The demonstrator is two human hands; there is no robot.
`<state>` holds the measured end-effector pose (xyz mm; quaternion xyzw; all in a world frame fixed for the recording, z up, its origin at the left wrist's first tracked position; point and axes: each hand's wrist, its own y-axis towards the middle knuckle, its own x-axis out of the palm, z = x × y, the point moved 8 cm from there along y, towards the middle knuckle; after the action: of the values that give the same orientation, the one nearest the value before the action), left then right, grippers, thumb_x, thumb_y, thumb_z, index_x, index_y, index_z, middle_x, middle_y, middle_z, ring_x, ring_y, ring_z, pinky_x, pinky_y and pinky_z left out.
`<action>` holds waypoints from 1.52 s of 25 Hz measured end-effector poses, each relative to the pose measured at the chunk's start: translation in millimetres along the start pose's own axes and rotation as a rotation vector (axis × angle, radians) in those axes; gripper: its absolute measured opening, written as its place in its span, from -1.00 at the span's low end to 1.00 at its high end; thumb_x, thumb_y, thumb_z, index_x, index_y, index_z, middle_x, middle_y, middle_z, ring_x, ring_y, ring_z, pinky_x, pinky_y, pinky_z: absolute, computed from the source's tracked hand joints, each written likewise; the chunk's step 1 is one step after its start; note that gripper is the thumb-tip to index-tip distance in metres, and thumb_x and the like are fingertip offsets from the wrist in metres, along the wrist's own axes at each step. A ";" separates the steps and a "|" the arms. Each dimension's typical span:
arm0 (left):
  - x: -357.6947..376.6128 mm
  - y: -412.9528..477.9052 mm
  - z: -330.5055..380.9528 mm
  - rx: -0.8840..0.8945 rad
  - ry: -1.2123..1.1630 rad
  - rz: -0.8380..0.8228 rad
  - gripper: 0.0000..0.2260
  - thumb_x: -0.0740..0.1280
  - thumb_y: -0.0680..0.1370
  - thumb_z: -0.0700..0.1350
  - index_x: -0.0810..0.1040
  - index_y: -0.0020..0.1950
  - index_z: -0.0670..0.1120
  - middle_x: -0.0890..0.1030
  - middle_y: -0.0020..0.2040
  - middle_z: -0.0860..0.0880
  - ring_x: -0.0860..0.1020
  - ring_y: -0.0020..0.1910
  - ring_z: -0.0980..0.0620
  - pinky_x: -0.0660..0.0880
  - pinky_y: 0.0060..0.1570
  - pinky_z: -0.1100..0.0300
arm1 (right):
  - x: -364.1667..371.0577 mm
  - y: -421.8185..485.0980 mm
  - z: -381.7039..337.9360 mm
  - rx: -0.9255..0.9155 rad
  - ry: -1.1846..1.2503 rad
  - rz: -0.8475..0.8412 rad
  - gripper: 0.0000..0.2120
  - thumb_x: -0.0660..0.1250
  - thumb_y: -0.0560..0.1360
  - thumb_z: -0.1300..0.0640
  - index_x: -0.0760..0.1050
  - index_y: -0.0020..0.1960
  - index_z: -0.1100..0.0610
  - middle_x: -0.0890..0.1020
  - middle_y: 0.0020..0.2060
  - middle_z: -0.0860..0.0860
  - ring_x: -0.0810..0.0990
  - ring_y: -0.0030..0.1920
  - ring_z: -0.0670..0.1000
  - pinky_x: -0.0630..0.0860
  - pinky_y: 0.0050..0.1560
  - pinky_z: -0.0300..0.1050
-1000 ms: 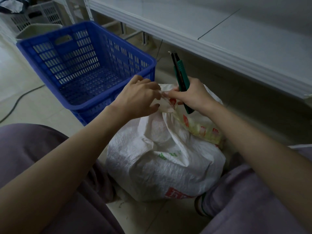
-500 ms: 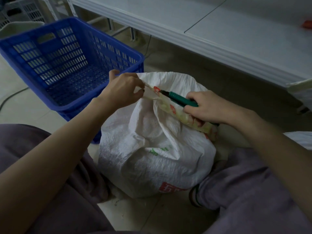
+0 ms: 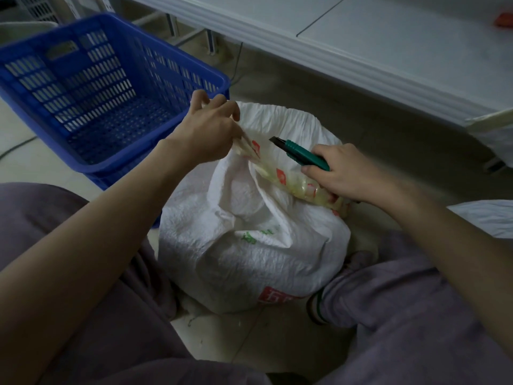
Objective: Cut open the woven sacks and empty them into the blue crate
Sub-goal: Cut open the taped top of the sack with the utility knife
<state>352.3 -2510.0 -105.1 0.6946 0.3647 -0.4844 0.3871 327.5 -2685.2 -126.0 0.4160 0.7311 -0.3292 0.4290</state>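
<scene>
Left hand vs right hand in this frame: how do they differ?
Left hand pinches the gathered top of the woven sack; right hand grips a green utility knife. Left hand sits up by the blue crate; right hand lies lower, against the sack's printed strip. Shared: both have curled fingers and touch the same sack.

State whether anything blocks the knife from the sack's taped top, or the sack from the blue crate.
Nothing visible does. The knife in the right hand hovers just above the taped strip, which the left hand holds stretched. The blue crate stands open right beside the woven sack.
</scene>
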 end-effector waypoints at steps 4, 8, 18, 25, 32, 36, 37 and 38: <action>-3.2 0.7 0.6 0.030 0.034 0.017 -0.80 0.32 0.51 -0.13 0.62 0.12 -0.03 0.51 0.20 -0.06 0.39 0.22 -0.11 0.12 0.26 -0.15 | 0.3 1.3 -10.4 -0.081 -0.032 -0.002 -0.80 0.21 0.59 0.01 0.34 -0.20 0.00 0.45 -0.39 -0.13 0.53 -0.51 -0.14 0.30 -0.54 -0.35; -7.5 0.7 1.8 0.061 -0.005 0.048 -0.83 0.30 0.51 -0.19 0.64 0.05 -0.08 0.59 0.08 -0.09 0.43 0.14 -0.14 0.11 0.22 -0.15 | 13.5 8.5 -10.0 -0.097 -0.129 -0.055 -0.86 0.18 0.59 -0.02 0.38 -0.12 -0.02 0.49 -0.36 -0.07 0.56 -0.45 -0.03 0.29 -0.48 -0.26; -10.4 -8.1 0.9 0.087 -0.017 0.026 -0.82 0.35 0.50 -0.18 0.62 0.09 -0.10 0.59 0.11 -0.09 0.42 0.21 -0.13 0.07 0.27 -0.13 | 23.9 17.2 -17.4 -0.116 -0.169 -0.075 -0.80 0.16 0.60 -0.02 0.43 -0.06 0.08 0.51 -0.37 0.00 0.57 -0.47 0.01 0.36 -0.49 -0.20; -11.7 -11.5 -3.1 0.070 -0.029 0.038 -0.81 0.37 0.49 -0.17 0.61 0.10 -0.08 0.60 0.12 -0.06 0.42 0.21 -0.10 0.08 0.27 -0.11 | 29.1 15.0 -17.7 -0.087 -0.250 -0.113 -0.77 0.15 0.59 -0.02 0.45 0.02 0.12 0.39 -0.37 -0.04 0.41 -0.38 -0.06 0.28 -0.44 -0.16; -15.4 -12.2 -3.2 0.047 -0.017 0.099 -0.85 0.34 0.51 -0.21 0.60 0.07 -0.12 0.60 0.11 -0.07 0.43 0.18 -0.12 0.10 0.26 -0.12 | 27.6 12.1 -21.2 0.006 -0.296 -0.130 -0.70 0.14 0.59 0.03 0.48 0.09 0.23 0.39 -0.34 0.01 0.39 -0.36 -0.02 0.25 -0.46 -0.16; -19.2 -11.3 -3.2 0.042 -0.024 0.128 -0.86 0.34 0.50 -0.25 0.60 0.04 -0.13 0.61 0.09 -0.08 0.45 0.17 -0.13 0.11 0.26 -0.13 | 36.2 12.6 -22.4 0.072 -0.065 -0.192 -0.77 0.13 0.61 0.06 0.44 0.09 0.20 0.56 -0.21 0.16 0.57 -0.45 0.04 0.45 -0.56 -0.16; -19.4 -11.2 -3.9 0.039 -0.025 0.132 -0.86 0.34 0.50 -0.25 0.61 0.03 -0.13 0.62 0.09 -0.08 0.45 0.17 -0.13 0.11 0.26 -0.13 | 37.4 11.7 -21.8 0.093 0.001 -0.206 -0.77 0.13 0.61 0.07 0.43 0.09 0.21 0.56 -0.23 0.17 0.59 -0.49 0.05 0.48 -0.59 -0.17; -19.4 -11.4 -4.2 0.037 -0.026 0.135 -0.86 0.34 0.50 -0.25 0.61 0.03 -0.12 0.62 0.08 -0.08 0.45 0.16 -0.13 0.11 0.25 -0.13 | 37.9 11.2 -22.9 0.088 0.001 -0.207 -0.76 0.13 0.61 0.07 0.43 0.11 0.22 0.55 -0.25 0.16 0.59 -0.50 0.05 0.48 -0.62 -0.18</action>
<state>338.7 -2503.9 -87.7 0.7184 0.3030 -0.4725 0.4108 318.6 -2648.7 -152.1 0.3572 0.7552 -0.4033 0.3734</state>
